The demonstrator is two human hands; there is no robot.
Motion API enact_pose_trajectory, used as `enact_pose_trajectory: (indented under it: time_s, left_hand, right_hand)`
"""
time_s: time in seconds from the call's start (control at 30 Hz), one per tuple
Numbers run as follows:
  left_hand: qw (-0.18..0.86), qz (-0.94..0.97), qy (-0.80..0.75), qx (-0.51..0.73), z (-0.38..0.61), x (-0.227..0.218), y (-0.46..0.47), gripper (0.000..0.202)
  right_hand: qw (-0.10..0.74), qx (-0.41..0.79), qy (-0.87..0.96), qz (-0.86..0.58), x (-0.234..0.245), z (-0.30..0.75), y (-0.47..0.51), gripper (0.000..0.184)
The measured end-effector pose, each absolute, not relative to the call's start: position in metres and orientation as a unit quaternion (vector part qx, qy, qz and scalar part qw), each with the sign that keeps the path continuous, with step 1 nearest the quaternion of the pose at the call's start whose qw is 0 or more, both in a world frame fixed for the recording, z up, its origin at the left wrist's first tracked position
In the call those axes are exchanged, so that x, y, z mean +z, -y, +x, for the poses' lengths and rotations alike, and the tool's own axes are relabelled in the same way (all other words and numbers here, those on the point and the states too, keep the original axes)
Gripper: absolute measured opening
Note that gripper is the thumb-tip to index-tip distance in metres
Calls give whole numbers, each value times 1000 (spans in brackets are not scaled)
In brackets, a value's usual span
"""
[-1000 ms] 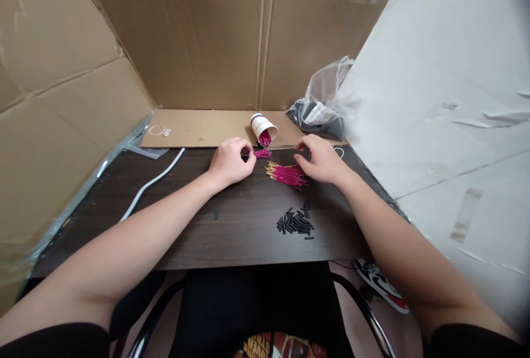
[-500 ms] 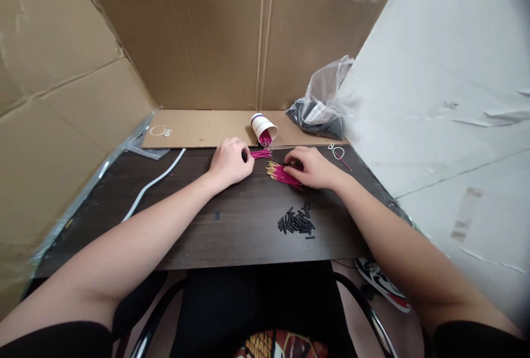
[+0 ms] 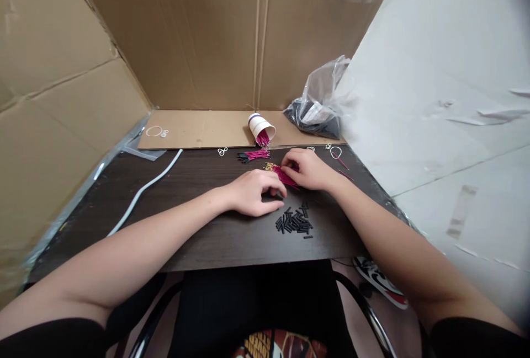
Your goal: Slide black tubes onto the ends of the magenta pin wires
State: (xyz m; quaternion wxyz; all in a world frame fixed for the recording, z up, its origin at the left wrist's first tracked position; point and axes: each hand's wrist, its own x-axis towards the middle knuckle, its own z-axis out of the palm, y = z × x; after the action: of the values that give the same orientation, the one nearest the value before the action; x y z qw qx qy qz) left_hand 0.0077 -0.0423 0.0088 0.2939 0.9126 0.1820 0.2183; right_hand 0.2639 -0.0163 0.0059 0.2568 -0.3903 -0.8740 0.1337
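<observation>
My left hand (image 3: pixel 260 192) hovers over the dark table just left of a pile of short black sleeves (image 3: pixel 295 222). Its fingers are curled, thumb and forefinger apart, with nothing between them. My right hand (image 3: pixel 308 167) is at the right side of a bundle of pink wires with gold tips (image 3: pixel 285 177). Its thumb and fingers close on the wires there; the exact grip is partly hidden. Behind my left hand lies another bunch of pink wires with black ends (image 3: pixel 253 155). A tipped paper cup (image 3: pixel 260 125) with more pink wires in its mouth lies behind that bunch.
A clear plastic bag of dark pieces (image 3: pixel 317 118) rests on the cardboard strip (image 3: pixel 199 129) at the back. A pale tube (image 3: pixel 143 190) lies to the left. White rubber bands (image 3: pixel 222 151) and loose pink wires (image 3: pixel 345 175) are scattered about. Cardboard walls enclose the back and left.
My left hand has left the black-ended bunch, moving right and toward me near the sleeve pile. That bunch and some white bands are now uncovered. My right hand has barely moved.
</observation>
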Motion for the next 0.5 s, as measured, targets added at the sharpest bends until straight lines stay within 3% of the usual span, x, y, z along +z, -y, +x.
enact_pose_trajectory:
  time_s: [0.27,0.5]
  left_hand:
    - [303,928,-160,149,8,13,48,28]
    - [276,936,-158,150,9,7,48,19]
  right_hand:
    - [252,124,874,-396,4,262,16,15]
    - [278,119,850,-431,1,259,17,11]
